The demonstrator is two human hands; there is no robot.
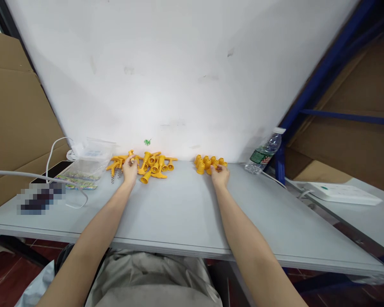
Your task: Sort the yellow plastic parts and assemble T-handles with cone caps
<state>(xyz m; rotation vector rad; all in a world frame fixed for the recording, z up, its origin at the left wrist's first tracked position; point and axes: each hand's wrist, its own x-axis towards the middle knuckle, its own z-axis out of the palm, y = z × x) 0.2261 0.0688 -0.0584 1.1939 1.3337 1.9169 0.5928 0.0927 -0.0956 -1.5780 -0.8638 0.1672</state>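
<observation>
My left hand (130,169) is at the left end of a yellow pile, fingers closed on a yellow corkscrew handle (131,152) that sticks up above them. Loose corkscrews with T-shaped handles (117,163) lie beside it, their metal spirals showing. Right of this hand, several yellow pieces with flared, hollow bell ends (155,167) lie jumbled together, some with T-shaped handles. My right hand (220,175) has its fingers closed round a yellow bell-shaped sleeve, mostly hidden by them. Just behind and left of it, several such sleeves (200,166) stand grouped near the wall.
A grey table (176,213) meets a white wall (185,76). On the left are clear plastic bags (92,164), a white cable (51,157), a dark phone-like object (53,171) and cardboard (16,119). A plastic bottle (264,153) leans at the right, near a white power strip (342,193).
</observation>
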